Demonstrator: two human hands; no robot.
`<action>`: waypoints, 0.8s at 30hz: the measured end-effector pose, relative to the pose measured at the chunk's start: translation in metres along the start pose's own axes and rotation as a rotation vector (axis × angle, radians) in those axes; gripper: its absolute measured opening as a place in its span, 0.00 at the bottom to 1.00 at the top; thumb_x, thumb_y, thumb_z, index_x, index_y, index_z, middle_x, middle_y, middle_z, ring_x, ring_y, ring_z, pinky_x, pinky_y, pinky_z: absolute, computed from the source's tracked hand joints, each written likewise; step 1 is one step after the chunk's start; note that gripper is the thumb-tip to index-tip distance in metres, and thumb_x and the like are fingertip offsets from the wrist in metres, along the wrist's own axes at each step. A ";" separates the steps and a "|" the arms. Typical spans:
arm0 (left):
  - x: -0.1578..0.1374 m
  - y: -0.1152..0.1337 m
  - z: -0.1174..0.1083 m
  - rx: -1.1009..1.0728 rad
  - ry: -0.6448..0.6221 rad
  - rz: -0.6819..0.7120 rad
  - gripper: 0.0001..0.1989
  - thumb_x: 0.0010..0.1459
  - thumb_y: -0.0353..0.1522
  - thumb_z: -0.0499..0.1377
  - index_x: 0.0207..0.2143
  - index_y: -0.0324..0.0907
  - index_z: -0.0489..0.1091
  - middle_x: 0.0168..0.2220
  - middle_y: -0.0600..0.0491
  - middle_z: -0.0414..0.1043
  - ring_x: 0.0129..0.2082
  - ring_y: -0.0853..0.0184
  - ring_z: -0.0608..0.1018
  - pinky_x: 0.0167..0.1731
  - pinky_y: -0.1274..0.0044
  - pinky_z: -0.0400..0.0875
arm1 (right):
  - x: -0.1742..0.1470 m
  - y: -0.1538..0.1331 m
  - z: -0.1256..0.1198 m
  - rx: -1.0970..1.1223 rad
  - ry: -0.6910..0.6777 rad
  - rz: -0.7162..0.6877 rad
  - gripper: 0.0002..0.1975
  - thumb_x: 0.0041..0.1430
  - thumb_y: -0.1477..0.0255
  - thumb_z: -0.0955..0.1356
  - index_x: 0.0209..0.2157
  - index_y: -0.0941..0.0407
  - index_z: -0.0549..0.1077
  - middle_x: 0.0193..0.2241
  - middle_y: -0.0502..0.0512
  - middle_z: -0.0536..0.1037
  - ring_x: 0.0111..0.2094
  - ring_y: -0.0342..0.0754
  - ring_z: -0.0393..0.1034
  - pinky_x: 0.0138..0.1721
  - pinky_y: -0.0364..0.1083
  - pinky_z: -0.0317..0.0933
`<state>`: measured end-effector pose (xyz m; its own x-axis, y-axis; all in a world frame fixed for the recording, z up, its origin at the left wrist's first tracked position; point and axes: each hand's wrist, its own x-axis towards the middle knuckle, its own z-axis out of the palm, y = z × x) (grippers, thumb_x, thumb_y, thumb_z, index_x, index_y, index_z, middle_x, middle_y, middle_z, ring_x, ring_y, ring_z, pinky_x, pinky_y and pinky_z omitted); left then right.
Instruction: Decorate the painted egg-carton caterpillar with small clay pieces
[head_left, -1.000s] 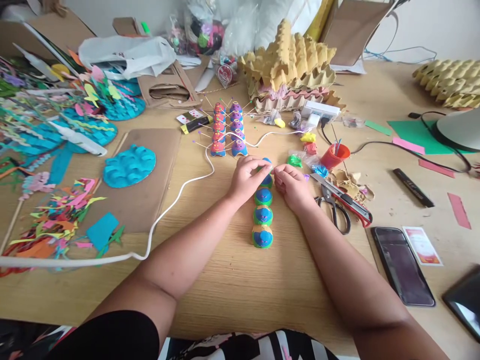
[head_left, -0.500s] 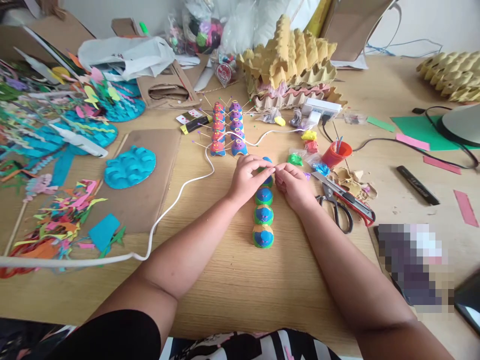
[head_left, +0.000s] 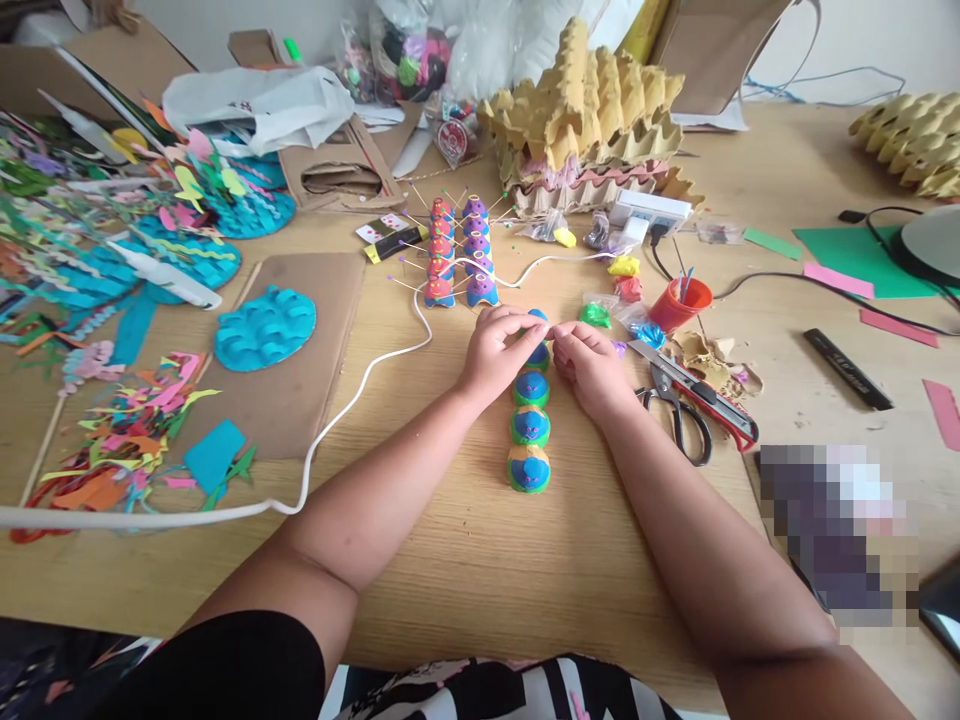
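My left hand (head_left: pixel 496 352) and my right hand (head_left: pixel 589 368) meet fingertip to fingertip above the far end of a blue and green egg-carton strip (head_left: pixel 531 427). Both are closed in a pinch; whatever lies between the fingertips is too small to make out. The strip lies lengthwise in front of me, its bumps blue on top and green below, with small pinkish marks on the nearer ones. Its far bumps are partly covered by my hands. Beyond them stand a red strip (head_left: pixel 441 252) and a purple strip (head_left: pixel 478 255) with pin-tipped sticks poking out.
Scissors (head_left: pixel 679 415) and a red box cutter (head_left: pixel 709 395) lie right of my hand, near an orange cup (head_left: pixel 680 303). A white cable (head_left: pixel 367 372) crosses the table. Left are a blue woven disc (head_left: pixel 265 328) on cardboard and paper scraps (head_left: pixel 142 430). Egg trays (head_left: pixel 585 105) stack behind.
The view has shifted slightly, so the table things sit a little to the right. My hands keep nearly the same pinched pose over the strip.
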<state>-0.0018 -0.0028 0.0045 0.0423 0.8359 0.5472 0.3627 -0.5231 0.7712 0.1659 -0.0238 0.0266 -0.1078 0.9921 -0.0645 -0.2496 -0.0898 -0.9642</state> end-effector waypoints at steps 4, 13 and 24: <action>0.000 0.002 -0.001 -0.017 -0.003 -0.002 0.11 0.72 0.39 0.64 0.41 0.46 0.85 0.42 0.50 0.85 0.50 0.61 0.82 0.58 0.67 0.76 | 0.001 0.001 0.000 0.011 -0.002 -0.006 0.25 0.50 0.50 0.81 0.27 0.54 0.73 0.19 0.43 0.62 0.21 0.38 0.50 0.25 0.45 0.39; 0.002 0.008 -0.003 0.036 -0.045 0.030 0.03 0.67 0.36 0.70 0.42 0.48 0.84 0.43 0.52 0.85 0.50 0.61 0.83 0.59 0.67 0.74 | 0.000 0.000 0.000 -0.018 0.002 0.006 0.28 0.49 0.46 0.82 0.26 0.53 0.71 0.19 0.43 0.62 0.22 0.38 0.49 0.26 0.45 0.39; 0.002 0.006 -0.002 0.041 -0.012 0.030 0.02 0.65 0.33 0.72 0.40 0.47 0.85 0.41 0.53 0.85 0.48 0.62 0.83 0.57 0.68 0.75 | -0.002 -0.002 0.001 -0.009 -0.001 0.002 0.28 0.51 0.48 0.81 0.24 0.54 0.69 0.19 0.43 0.62 0.21 0.38 0.48 0.25 0.45 0.38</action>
<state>-0.0015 -0.0047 0.0103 0.0649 0.8220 0.5657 0.3989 -0.5410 0.7404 0.1652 -0.0253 0.0287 -0.1091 0.9918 -0.0659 -0.2410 -0.0907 -0.9663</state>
